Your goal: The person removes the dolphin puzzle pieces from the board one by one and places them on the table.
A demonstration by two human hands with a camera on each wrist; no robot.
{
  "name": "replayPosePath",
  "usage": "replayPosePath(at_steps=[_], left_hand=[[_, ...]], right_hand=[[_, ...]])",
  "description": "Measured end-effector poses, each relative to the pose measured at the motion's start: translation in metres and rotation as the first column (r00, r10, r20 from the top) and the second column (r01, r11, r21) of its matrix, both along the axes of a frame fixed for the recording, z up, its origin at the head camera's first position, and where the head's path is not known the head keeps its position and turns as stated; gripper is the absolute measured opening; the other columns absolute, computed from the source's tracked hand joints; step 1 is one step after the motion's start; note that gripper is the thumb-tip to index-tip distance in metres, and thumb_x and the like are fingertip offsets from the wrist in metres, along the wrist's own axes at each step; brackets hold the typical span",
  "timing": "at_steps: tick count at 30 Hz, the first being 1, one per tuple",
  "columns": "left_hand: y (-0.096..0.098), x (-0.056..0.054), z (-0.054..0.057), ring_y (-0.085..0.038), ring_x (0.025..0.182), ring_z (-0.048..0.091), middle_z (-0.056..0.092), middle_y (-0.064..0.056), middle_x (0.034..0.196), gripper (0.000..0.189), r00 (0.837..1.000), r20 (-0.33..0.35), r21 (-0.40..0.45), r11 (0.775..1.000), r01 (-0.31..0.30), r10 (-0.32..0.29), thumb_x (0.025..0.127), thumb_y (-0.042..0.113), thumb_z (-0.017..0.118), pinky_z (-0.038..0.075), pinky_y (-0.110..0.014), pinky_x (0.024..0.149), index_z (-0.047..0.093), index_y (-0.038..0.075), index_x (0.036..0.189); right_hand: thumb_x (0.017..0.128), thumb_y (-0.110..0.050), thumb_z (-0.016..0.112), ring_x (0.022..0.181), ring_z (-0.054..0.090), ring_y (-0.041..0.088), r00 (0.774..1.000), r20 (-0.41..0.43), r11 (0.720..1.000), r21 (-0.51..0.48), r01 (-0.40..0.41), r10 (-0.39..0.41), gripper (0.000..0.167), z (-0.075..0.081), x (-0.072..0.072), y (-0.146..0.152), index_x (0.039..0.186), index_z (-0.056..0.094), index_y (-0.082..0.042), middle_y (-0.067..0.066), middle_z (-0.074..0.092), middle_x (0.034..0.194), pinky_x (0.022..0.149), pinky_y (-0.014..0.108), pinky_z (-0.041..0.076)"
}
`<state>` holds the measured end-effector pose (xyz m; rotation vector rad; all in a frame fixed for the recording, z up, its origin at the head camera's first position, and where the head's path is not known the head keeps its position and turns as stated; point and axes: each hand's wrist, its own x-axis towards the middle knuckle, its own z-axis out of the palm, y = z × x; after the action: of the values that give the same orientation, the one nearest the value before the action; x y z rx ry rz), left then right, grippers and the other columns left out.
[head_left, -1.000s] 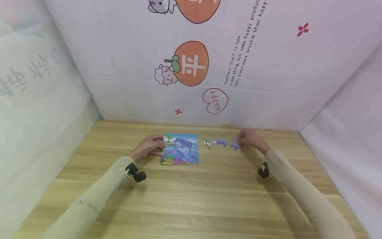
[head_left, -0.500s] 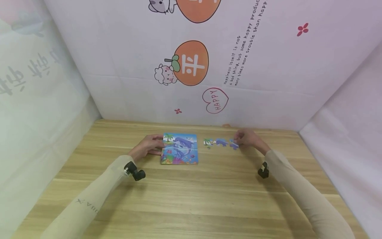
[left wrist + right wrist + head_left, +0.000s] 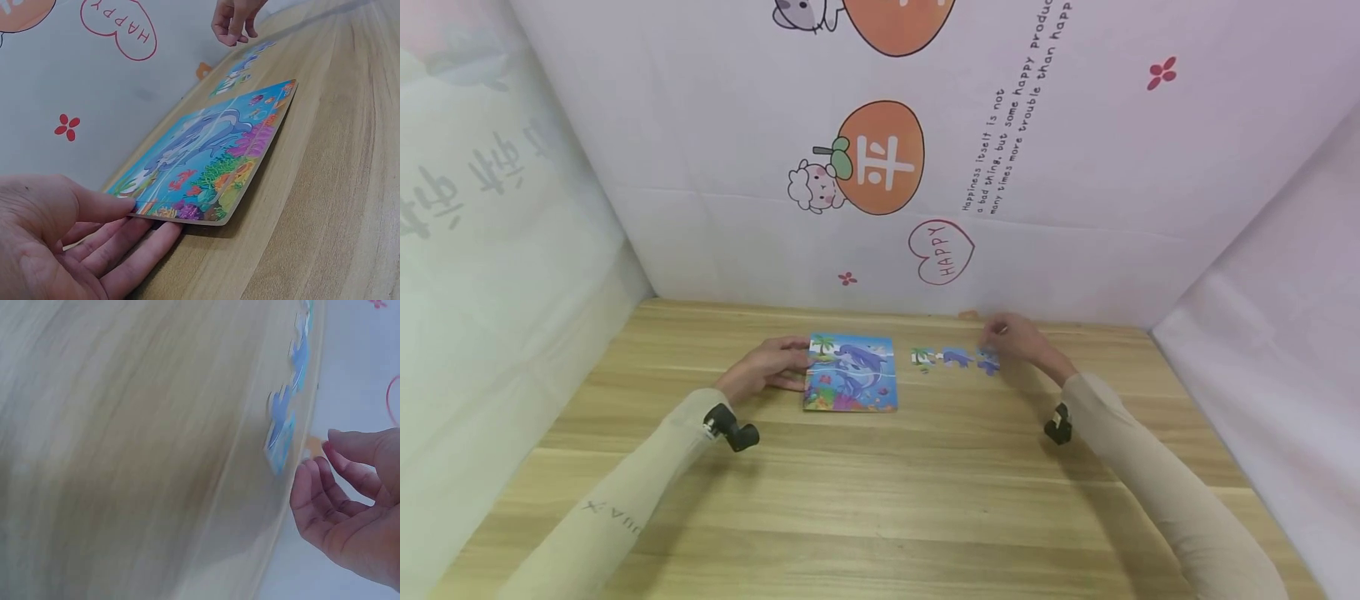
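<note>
A square dolphin puzzle board (image 3: 850, 375) lies at the back of the table. My left hand (image 3: 767, 365) grips its left edge; in the left wrist view the thumb (image 3: 103, 205) is on top and the fingers reach under that edge, which is tilted up. To the board's right, three jigsaw pieces stand in a row: a palm-tree piece (image 3: 922, 357), a dolphin piece (image 3: 956, 359) and a blue-purple piece (image 3: 988, 363). Above the last one hovers my right hand (image 3: 1018, 340), fingers loosely bent, with nothing seen between thumb and fingertips in the right wrist view.
A white printed cloth (image 3: 737, 233) rises right behind the table's back edge, close to the pieces and the right hand. More white cloth hangs on the left side (image 3: 497, 275) and the right side (image 3: 1292, 333). The wooden table (image 3: 880, 500) stretches toward me.
My right hand has let go of the blue-purple piece and lifted slightly back and left; that piece now sits closer to the dolphin piece. The left hand stays at the board.
</note>
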<state>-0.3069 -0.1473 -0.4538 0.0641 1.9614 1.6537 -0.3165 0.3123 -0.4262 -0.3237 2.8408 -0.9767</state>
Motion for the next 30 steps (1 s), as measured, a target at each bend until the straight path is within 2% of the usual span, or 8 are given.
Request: replayPosePath(at_steps=[3,8,11,16,21,23,26,30], left_hand=[[0.000,-0.001,0.001,-0.027,0.111,0.070,0.050,-0.030,0.150,0.065,1.000,0.017,0.006,1.000,-0.010,0.010,0.106,0.006,0.057,0.067,-0.037,0.092,0.028,0.000,0.163],[0.000,-0.001,0.003,-0.022,0.102,0.072,0.051,-0.030,0.148,0.066,0.999,0.030,0.007,1.000,-0.012,0.012,0.106,0.006,0.057,0.067,-0.037,0.091,0.027,0.001,0.164],[-0.001,-0.002,0.003,-0.022,0.100,0.073,0.052,-0.031,0.148,0.066,1.000,0.031,0.017,1.000,0.001,-0.001,0.105,0.005,0.058,0.067,-0.037,0.091,0.027,0.001,0.164],[-0.001,-0.003,0.003,-0.022,0.099,0.074,0.043,-0.031,0.157,0.070,0.999,0.035,0.037,0.999,0.014,-0.016,0.104,0.000,0.059,0.067,-0.038,0.091,0.025,0.000,0.164],[0.000,-0.006,0.004,-0.024,0.102,0.074,0.038,-0.030,0.161,0.071,0.999,0.036,0.045,0.999,0.017,-0.019,0.102,-0.005,0.059,0.067,-0.038,0.091,0.024,-0.001,0.164],[0.001,-0.007,0.003,-0.025,0.103,0.074,0.040,-0.030,0.159,0.071,0.999,0.037,0.045,0.999,0.016,-0.018,0.102,-0.006,0.059,0.067,-0.038,0.091,0.025,-0.001,0.164],[0.002,-0.007,0.001,-0.024,0.103,0.074,0.042,-0.030,0.158,0.070,0.999,0.036,0.040,0.999,0.014,-0.015,0.101,-0.007,0.059,0.067,-0.038,0.089,0.027,-0.001,0.163],[0.002,-0.008,0.000,-0.022,0.099,0.074,0.044,-0.029,0.157,0.069,0.999,0.035,0.033,0.999,0.002,-0.003,0.101,-0.007,0.059,0.068,-0.037,0.088,0.029,0.000,0.162]], right_hand=[[0.100,-0.006,0.063,0.095,0.066,0.033,0.999,-0.045,1.000,0.001,-0.021,0.021,0.015,0.007,0.002,-0.015,0.108,0.068,0.006,0.022,0.069,0.107,0.078,0.038,0.063],[0.103,-0.006,0.063,0.105,0.068,0.039,0.999,-0.029,0.999,0.010,-0.031,0.032,0.020,0.009,-0.001,-0.041,0.117,0.067,0.008,0.025,0.069,0.116,0.089,0.045,0.064],[0.103,-0.006,0.063,0.104,0.069,0.037,0.997,-0.054,0.998,0.022,-0.059,0.060,0.012,0.007,-0.004,-0.056,0.107,0.068,0.004,0.021,0.071,0.113,0.090,0.047,0.064],[0.101,-0.007,0.065,0.100,0.071,0.031,0.984,-0.113,0.990,0.035,-0.134,0.137,0.007,0.003,-0.006,-0.084,0.102,0.070,-0.002,0.014,0.074,0.105,0.096,0.049,0.061],[0.100,-0.003,0.067,0.095,0.070,0.032,0.974,-0.089,0.978,-0.011,-0.209,0.207,0.008,0.006,0.000,-0.121,0.102,0.069,0.003,0.017,0.072,0.101,0.091,0.045,0.062],[0.099,-0.002,0.068,0.093,0.069,0.031,0.969,-0.080,0.972,-0.024,-0.235,0.233,0.007,0.006,0.001,-0.134,0.101,0.069,0.005,0.017,0.072,0.100,0.084,0.040,0.064],[0.097,-0.002,0.070,0.093,0.068,0.028,0.959,-0.091,0.963,-0.011,-0.269,0.267,0.005,0.003,0.002,-0.152,0.098,0.069,0.003,0.015,0.072,0.099,0.085,0.036,0.064],[0.095,-0.004,0.073,0.096,0.069,0.028,0.948,-0.105,0.954,0.018,-0.300,0.300,0.006,0.002,0.005,-0.172,0.098,0.069,0.000,0.014,0.072,0.100,0.089,0.036,0.064]])
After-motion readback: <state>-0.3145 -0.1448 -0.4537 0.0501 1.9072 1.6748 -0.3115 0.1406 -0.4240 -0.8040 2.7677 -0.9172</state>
